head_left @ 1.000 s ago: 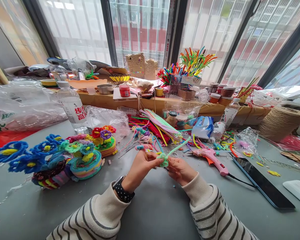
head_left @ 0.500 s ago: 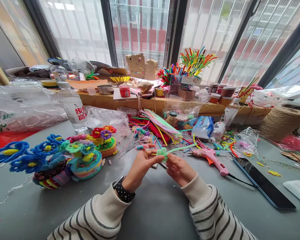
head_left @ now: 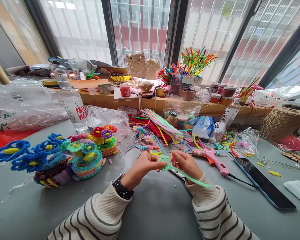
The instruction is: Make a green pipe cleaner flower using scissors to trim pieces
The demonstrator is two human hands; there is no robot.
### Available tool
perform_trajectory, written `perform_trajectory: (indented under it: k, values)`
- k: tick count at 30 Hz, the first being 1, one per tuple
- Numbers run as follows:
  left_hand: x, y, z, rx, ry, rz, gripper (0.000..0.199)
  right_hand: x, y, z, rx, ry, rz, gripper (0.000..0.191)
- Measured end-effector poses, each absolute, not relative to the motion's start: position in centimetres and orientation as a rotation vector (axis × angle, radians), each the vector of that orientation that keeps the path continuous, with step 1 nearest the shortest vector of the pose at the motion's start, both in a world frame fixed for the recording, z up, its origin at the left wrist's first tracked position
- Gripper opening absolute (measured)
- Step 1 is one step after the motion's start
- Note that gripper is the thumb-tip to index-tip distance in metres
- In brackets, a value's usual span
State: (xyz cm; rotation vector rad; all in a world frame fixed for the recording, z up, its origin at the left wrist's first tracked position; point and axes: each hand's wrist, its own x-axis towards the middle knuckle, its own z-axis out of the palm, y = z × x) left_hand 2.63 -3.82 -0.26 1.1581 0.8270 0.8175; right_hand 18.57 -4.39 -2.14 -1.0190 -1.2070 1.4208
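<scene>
My left hand (head_left: 146, 165) pinches a light green pipe-cleaner flower (head_left: 165, 163) between thumb and fingers, in front of me above the table. A long straight tail (head_left: 196, 181) of the same green pipe cleaner slants down to the right, across my right hand. My right hand (head_left: 186, 163) is closed at the flower's right edge, its fingertips pressed together there. Beneath the hands lies a metal tool (head_left: 177, 174), mostly hidden. A yellow piece (head_left: 156, 153) shows just behind my left fingers; whether they touch it I cannot tell.
Finished pipe-cleaner flowers in pots (head_left: 87, 163) stand at the left. Beyond my hands lies a bundle of pipe cleaners (head_left: 162, 125). To the right are a pink glue gun (head_left: 212, 158), a phone (head_left: 262, 181) and a twine spool (head_left: 282, 123). A bottle (head_left: 72, 105) stands back left.
The flower has turned, and its green tail has swung from pointing up and right to hanging down and right over my right hand. My right fingers have shifted slightly up and right.
</scene>
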Motion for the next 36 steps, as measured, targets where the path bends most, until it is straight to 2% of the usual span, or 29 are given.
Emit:
perform_trajectory:
  k: [7, 14, 19, 21, 24, 27, 36]
  values:
    - [2.6, -3.6, -0.7, 1.248, 0.836, 0.816, 0.063, 18.2, -5.0, -1.9, -1.077, -1.436, 1.204, 0.026]
    - [3.0, -3.6, -0.3, 1.025, 0.871, 0.941, 0.058, 17.6, -4.9, -2.4, -1.061, -1.148, 1.201, 0.031]
    - [2.8, -3.6, -0.6, 1.097, 0.833, 0.972, 0.059, 17.3, -5.0, -2.8, -1.067, -1.225, 1.169, 0.029]
    - [2.7, -3.6, -0.7, 1.089, 0.854, 0.984, 0.058, 17.4, -5.1, -2.7, -1.096, -1.329, 1.046, 0.025]
    - [2.7, -3.5, -0.7, 1.034, 0.862, 0.985, 0.060, 17.7, -5.2, -2.5, -1.129, -1.531, 0.686, 0.015]
    - [2.7, -3.6, -0.6, 0.990, 0.866, 0.986, 0.060, 17.9, -5.4, -2.4, -1.080, -1.710, 0.380, 0.013]
    - [2.7, -3.8, -0.8, 1.015, 0.911, 1.005, 0.066, 18.0, -5.3, -3.1, -0.970, -1.911, -0.225, 0.015]
